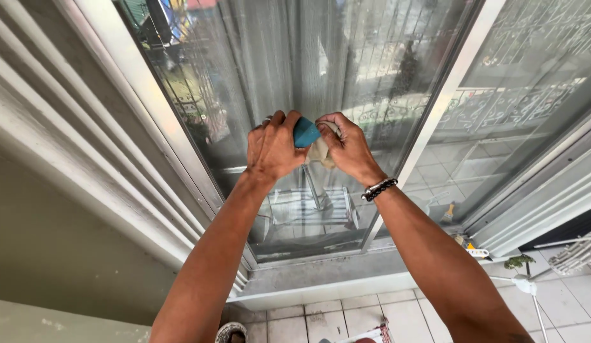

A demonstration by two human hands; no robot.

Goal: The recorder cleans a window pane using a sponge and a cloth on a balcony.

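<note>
Both my arms reach up from the bottom of the frame and meet at its centre, in front of a tall glass pane (308, 70) set in a pale metal frame (438, 121). My left hand (271, 147) is curled, fingers bent over the top of a small blue object (305, 132), which sits between my two hands just left of centre. Only its rounded blue edge shows; I cannot tell what kind of thing it is. My right hand (349, 147) is also closed, fingers pinched around a crumpled pale cloth (321, 151) that touches the blue object and hangs a little below it. A beaded bracelet (378, 188) circles my right wrist.

The glass reflects railings and a tiled floor. Along the left side of the frame runs a ribbed, cream-coloured wall panel (67, 146). At the bottom lies a white tiled floor (346, 317), and at the lower right a white wire stand (562, 260) leans near the sill.
</note>
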